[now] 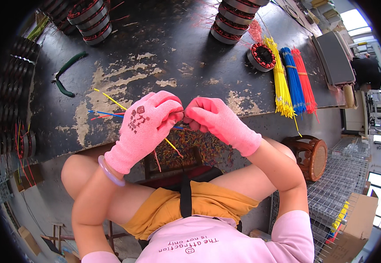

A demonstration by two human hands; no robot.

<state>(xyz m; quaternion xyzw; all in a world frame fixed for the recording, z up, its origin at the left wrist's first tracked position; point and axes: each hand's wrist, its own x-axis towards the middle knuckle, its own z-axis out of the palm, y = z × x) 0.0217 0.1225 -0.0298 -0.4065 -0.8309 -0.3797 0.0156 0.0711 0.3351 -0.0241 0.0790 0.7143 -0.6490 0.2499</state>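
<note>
My left hand, in a pink glove, is closed around several thin wires. Out past its far side stick a yellow wire, a blue wire and a red wire. The yellow wire's other end hangs below the palm, beside a pale reddish strand. My right hand, gloved alike, has its fingers curled and pinched, with the tips meeting those of the left hand. What the right fingertips grip is hidden. Both hands are over the near edge of the dark, worn table.
Green-handled pliers lie at left on the table. Stacks of wound motor stators stand at the back, and a single stator rests beside bundles of yellow wires, blue wires and red wires. Wire scraps fill a tray below my hands.
</note>
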